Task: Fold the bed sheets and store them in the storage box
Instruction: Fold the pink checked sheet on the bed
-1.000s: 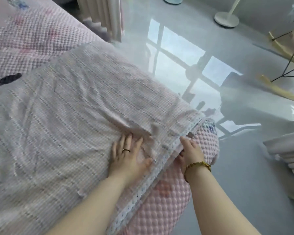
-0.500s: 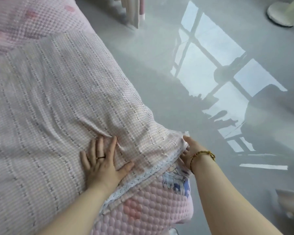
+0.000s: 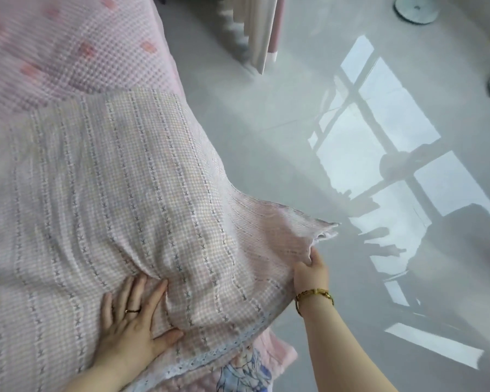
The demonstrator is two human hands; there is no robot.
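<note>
In the head view the checked bed sheet (image 3: 142,193) covers the bed (image 3: 68,46) from 9 o'clock to centre. Its corner, which lay against the bed's corner half a second ago, is now drawn out over the floor (image 3: 266,108) toward 3 o'clock. At 5 o'clock the right hand (image 3: 310,274) grips that corner with curled fingers (image 3: 313,257), while the left hand (image 3: 130,321) at 7 o'clock still presses the sheet with straight, spread fingers.

Looks forward and down from head height, close over the bed sheet (image 3: 130,210), with glossy floor (image 3: 266,142) filling the right side.
</note>
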